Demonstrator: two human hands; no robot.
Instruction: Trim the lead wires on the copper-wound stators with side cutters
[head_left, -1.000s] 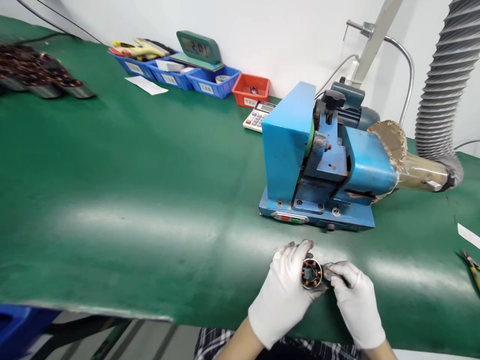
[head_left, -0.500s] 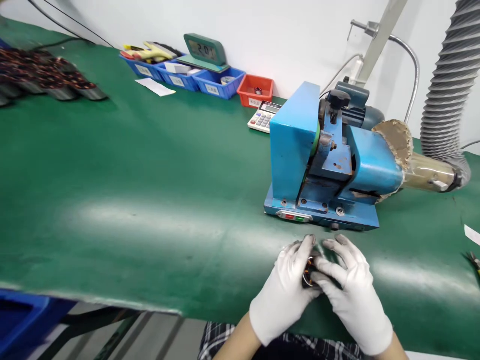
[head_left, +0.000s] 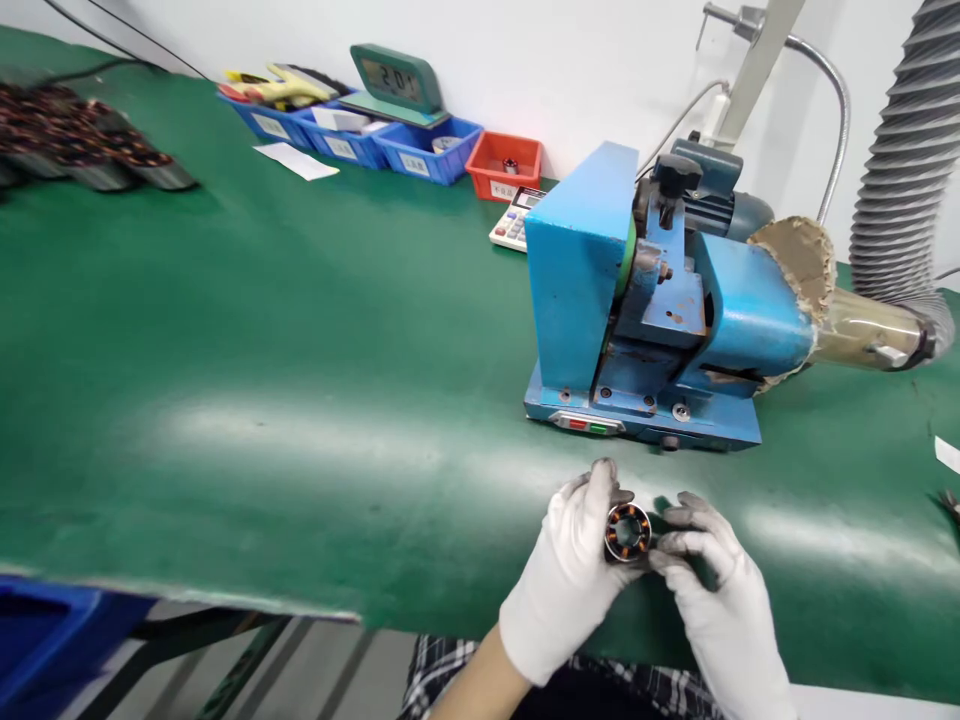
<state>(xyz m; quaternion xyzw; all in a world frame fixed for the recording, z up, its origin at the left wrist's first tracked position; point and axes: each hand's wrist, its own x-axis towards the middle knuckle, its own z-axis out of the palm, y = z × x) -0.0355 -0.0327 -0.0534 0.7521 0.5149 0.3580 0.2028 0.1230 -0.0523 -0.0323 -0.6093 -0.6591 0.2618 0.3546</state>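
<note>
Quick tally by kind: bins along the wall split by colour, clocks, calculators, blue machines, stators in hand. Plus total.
Blue bins: 3
Orange-red bin: 1
Digital clock: 1
Calculator: 1
Blue bench machine: 1
Wound stator in the left hand: 1
Total: 8
</note>
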